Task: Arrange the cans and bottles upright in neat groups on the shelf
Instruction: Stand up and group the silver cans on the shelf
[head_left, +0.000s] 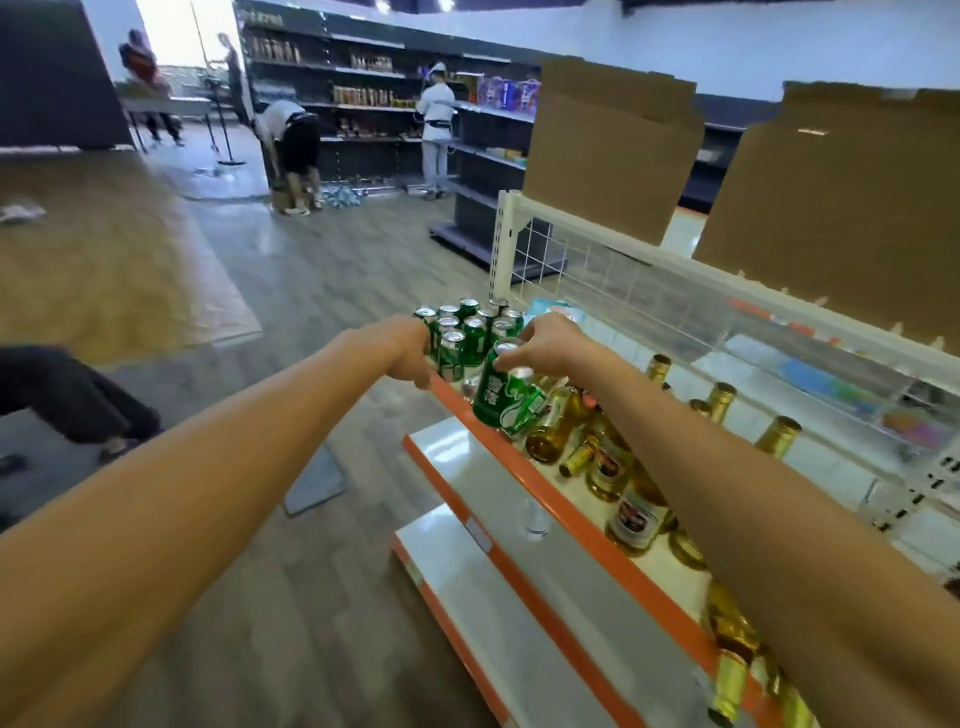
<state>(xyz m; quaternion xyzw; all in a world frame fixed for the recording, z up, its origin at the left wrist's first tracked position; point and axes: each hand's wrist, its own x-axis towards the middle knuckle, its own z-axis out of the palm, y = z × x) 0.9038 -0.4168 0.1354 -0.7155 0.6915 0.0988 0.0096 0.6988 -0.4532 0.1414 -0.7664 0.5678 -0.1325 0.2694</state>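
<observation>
A: Reaching over the white metal shelf with the orange front edge (613, 556). The right grip (545, 345) has its fingers curled on the top rim of a green aluminium drink can (496, 397), which hangs tilted just above the shelf edge.

B: Why from the top?

A: My guess is that a top hold lets it drop straight into a tight row.

B: Left side?

A: The left grip (410, 358) is against the front corner of the block of upright green cans (470, 327). Its fingers are hidden, so I cannot tell if it holds one. It is probably bracing the block.

B: What remains?

A: Amber glass bottles with gold foil necks (550, 434). Several lie on their sides beside the carried can, and a few stand further back.
</observation>
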